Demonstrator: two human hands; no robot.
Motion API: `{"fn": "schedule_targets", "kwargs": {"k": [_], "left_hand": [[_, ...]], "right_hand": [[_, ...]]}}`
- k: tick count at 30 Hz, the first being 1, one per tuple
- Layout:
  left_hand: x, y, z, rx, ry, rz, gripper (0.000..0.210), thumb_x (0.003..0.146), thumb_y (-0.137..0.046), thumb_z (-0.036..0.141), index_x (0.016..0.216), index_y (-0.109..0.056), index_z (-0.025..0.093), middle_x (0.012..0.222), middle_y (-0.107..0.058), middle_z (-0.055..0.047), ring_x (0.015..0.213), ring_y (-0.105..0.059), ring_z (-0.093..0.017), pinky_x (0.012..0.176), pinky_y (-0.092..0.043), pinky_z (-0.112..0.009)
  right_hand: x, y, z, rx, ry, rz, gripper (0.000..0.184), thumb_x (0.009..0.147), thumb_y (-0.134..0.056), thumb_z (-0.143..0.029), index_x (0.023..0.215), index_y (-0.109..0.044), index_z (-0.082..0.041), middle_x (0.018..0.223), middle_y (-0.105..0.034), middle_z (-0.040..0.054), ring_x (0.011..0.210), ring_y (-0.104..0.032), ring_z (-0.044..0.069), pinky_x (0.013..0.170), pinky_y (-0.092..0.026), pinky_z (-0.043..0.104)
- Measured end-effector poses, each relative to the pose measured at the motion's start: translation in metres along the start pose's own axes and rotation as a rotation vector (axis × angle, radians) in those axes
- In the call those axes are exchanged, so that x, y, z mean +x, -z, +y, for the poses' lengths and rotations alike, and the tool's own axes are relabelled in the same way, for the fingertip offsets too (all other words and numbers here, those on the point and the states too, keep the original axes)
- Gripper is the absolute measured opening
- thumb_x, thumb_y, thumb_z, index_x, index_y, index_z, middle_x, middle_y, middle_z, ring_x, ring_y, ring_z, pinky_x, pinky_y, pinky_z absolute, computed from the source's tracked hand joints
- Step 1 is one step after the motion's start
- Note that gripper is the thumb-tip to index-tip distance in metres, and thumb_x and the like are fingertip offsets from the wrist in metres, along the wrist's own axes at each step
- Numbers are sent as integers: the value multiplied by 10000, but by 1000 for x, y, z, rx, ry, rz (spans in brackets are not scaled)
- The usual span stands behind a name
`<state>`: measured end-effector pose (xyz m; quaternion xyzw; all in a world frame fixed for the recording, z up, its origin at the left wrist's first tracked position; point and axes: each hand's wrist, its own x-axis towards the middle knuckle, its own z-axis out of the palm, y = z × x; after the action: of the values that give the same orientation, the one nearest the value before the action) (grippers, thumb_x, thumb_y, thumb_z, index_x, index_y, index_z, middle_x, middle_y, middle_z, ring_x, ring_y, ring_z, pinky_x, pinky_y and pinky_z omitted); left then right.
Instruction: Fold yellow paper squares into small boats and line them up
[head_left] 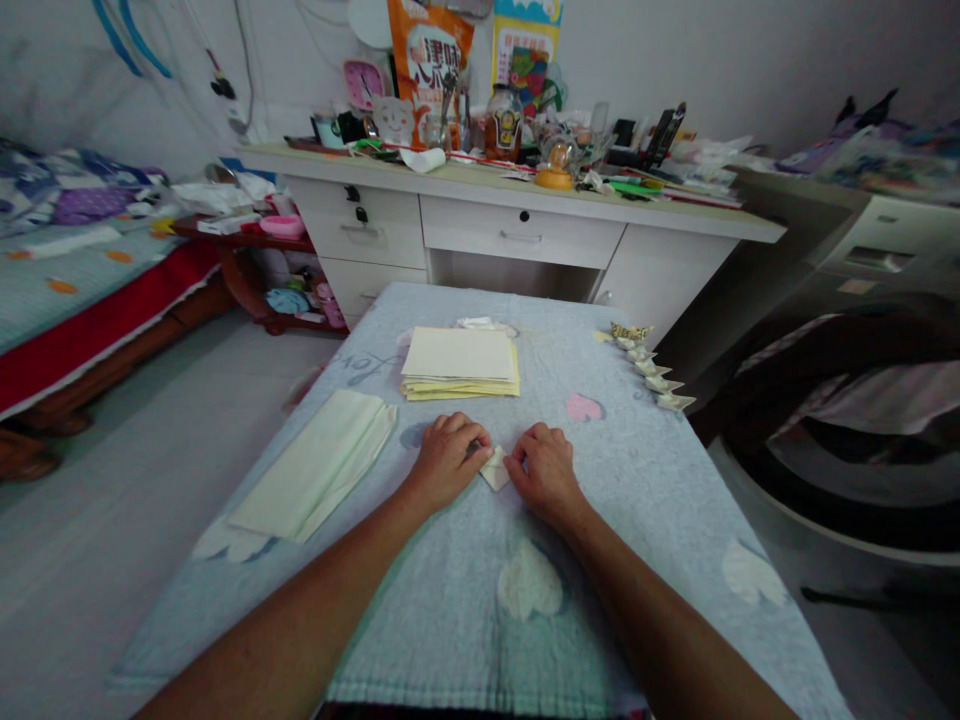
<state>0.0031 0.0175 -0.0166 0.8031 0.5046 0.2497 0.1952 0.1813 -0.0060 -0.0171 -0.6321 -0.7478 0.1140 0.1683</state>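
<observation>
Between my two hands, at the middle of the cloth-covered table, is a small folded piece of cream paper [495, 470], pointed at its lower end. My left hand [450, 455] pinches its left corner between thumb and fingers. On the right edge, my right hand [546, 468] grips it with curled fingers. Just beyond my hands sits a stack of cream and yellow paper sheets [459, 355]. Left of my left hand lies a long pile of pale folded paper [319, 465]. Along the table's right edge stands a row of several small folded paper boats [660, 383].
The table wears a blue cloth [622, 560] with heart patterns. Behind it stands a white desk [517, 225] crowded with a jar [503, 125], an orange bag [429, 60] and small items. A washing machine [847, 400] is at the right, a bed [82, 260] at the left.
</observation>
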Motion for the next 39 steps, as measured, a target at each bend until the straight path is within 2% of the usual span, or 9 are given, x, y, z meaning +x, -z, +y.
{"fn": "schedule_targets", "kwargs": {"k": [3,6,13,20,25,31,35,39], "left_hand": [[2,-3,1,-8,-39,-17,133,824,-586,257,899,-693,232,906,-583,-36,923,-494,-217,838,-370,-353],[2,-5,-1,-30,-115,-39,190,833,-566,196,924,-721,257,927,-575,-38,932,-486,-208,845,-377,-346],[2,-8,-6,-41,-136,-52,198,858,-568,220,941,-738,278,907,-589,-34,934,-481,-202,850,-385,-343],[4,-9,-6,-13,-126,-70,195,857,-574,237,951,-738,283,922,-591,-39,933,-484,-203,846,-386,-343],[3,-6,-3,-6,-116,-91,199,851,-574,223,952,-737,278,928,-596,-37,935,-487,-203,849,-383,-345],[4,-4,-1,-11,-99,-106,205,853,-567,230,965,-732,277,922,-595,-35,947,-488,-206,861,-379,-349],[4,-4,0,-17,-78,-103,209,839,-560,208,952,-726,268,924,-600,-34,950,-494,-209,864,-382,-353],[4,-3,0,-32,-76,-68,208,808,-565,175,966,-688,232,940,-616,-38,961,-509,-218,867,-391,-360]], "right_hand": [[0,-1,0,1,-1,4,155,831,-597,-308,745,-621,-181,904,-540,72,900,-441,228,750,-285,331],[1,-1,1,1,0,4,151,830,-594,-304,744,-614,-182,902,-533,70,889,-442,225,746,-285,332],[-1,0,-1,-29,-19,22,115,828,-583,-303,800,-603,-193,943,-521,70,905,-436,232,757,-295,339],[-3,-1,-8,-113,-40,62,302,818,-584,-475,909,-566,-187,983,-505,85,939,-429,257,798,-311,369],[0,1,-4,-110,-63,49,310,791,-611,-417,1006,-538,-206,1041,-503,82,985,-432,267,849,-306,392],[1,9,11,-78,-71,-26,350,786,-604,-369,1093,-510,-230,1117,-506,79,1030,-437,265,906,-294,408],[-1,12,20,-35,-37,-30,331,780,-607,-350,1075,-524,-224,1127,-508,81,1040,-431,265,922,-286,416],[-3,11,24,13,50,17,216,802,-594,-334,980,-563,-215,1111,-500,71,1030,-423,247,925,-284,406]]}}
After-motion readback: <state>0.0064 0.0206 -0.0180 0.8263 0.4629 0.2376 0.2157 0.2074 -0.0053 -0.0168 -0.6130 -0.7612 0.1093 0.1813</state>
